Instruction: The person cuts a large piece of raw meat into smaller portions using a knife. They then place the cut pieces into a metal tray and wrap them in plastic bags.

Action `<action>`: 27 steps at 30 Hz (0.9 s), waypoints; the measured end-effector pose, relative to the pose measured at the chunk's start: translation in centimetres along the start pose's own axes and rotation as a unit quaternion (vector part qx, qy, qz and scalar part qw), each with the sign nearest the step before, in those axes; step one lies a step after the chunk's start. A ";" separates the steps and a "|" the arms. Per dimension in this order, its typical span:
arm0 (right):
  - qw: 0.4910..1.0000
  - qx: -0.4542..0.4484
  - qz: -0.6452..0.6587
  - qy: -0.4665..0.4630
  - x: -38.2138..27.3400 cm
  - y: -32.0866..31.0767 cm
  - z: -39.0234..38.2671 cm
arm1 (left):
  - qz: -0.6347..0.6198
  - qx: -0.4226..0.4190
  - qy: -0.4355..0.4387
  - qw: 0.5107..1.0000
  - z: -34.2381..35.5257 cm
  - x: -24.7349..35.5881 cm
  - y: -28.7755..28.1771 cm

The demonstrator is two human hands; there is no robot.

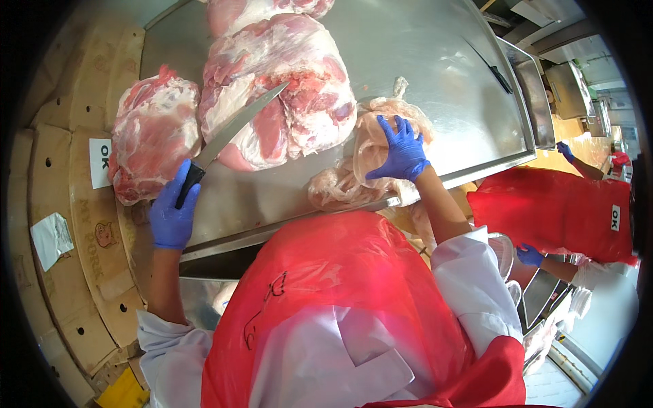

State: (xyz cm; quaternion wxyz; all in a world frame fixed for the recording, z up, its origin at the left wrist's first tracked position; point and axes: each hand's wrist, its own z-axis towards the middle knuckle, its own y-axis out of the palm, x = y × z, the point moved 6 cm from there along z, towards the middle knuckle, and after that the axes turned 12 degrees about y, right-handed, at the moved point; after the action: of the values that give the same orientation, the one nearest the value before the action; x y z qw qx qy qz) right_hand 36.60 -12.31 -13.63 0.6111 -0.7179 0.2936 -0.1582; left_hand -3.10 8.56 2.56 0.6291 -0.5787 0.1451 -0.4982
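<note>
My left hand (173, 211), in a blue glove, is closed round the black handle of a large knife (239, 129). The blade slants up to the right, its tip over the big piece of raw meat (299, 75) in the middle of the metal table. A smaller piece of meat (155, 136) lies left of the blade. My right hand (404, 151), also gloved in blue, rests with fingers spread on crumpled clear plastic wrap (371, 139) just right of the big piece. What lies under that palm is hidden.
Another knife (491, 66) lies near the right side of the metal table (435, 41), whose rim is raised. Cardboard boxes (64, 204) stand close on the left. A co-worker in a red apron (551, 211) is at my right. More meat (231, 15) lies at the far end.
</note>
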 end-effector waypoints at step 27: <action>0.928 0.224 0.266 0.130 4.0 -10.8 -10.0 | -0.191 0.021 -0.182 0.964 -22.0 -8.5 12.1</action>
State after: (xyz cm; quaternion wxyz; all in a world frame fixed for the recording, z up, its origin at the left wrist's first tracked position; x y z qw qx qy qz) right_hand 36.27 -21.71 -1.65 0.7322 -0.4307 0.5077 -0.1436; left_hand -18.18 0.40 -17.67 0.5501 -0.6630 -0.0960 -0.4986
